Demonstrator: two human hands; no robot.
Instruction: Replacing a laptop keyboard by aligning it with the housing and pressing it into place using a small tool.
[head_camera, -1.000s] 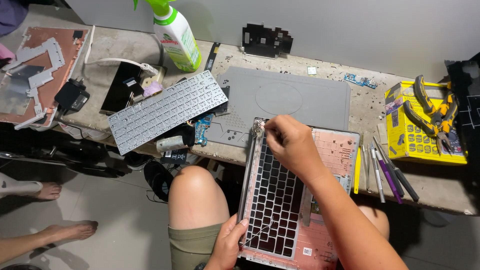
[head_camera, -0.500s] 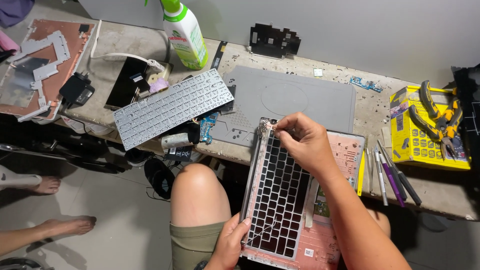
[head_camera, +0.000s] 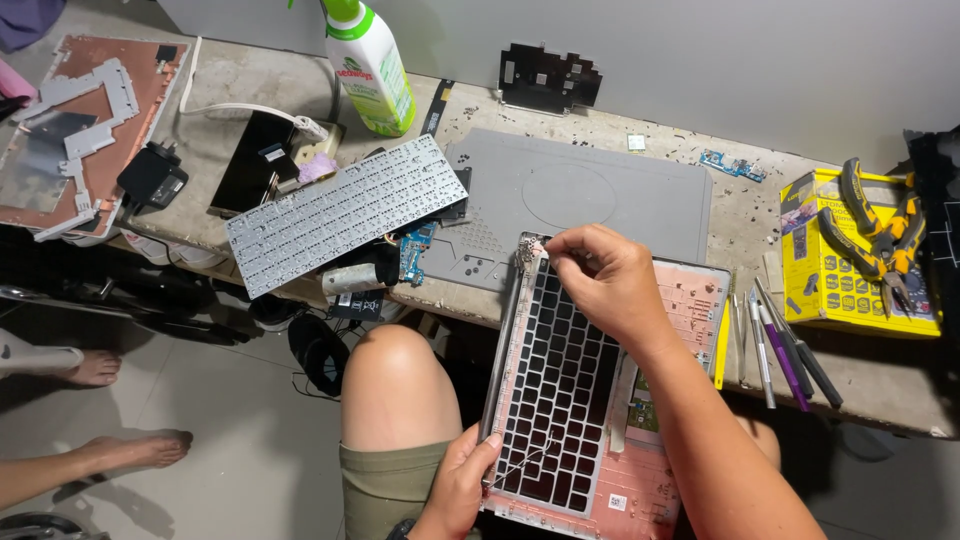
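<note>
A pink laptop palmrest frame (head_camera: 690, 300) with a black keyboard cutout grid (head_camera: 555, 390) lies across my lap and the table edge. My left hand (head_camera: 455, 490) grips its near left edge. My right hand (head_camera: 605, 285) rests on its far end, fingertips pinched at the small metal hinge bracket (head_camera: 528, 250) at the top left corner. What the fingers pinch is too small to tell. A thin wire (head_camera: 530, 460) lies over the grid near my left hand.
On the concrete table: a loose silver keyboard (head_camera: 345, 215), a grey laptop cover (head_camera: 580, 200), a green spray bottle (head_camera: 370, 65), a small blue circuit board (head_camera: 413, 250), screwdrivers (head_camera: 780, 345), a yellow box (head_camera: 840, 270) with pliers (head_camera: 880, 235), another pink chassis (head_camera: 70, 130). Another person's bare feet (head_camera: 100, 445) left.
My right hand has shifted slightly along the frame's top left corner; the camera view has drifted a little. My left hand keeps its grip.
</note>
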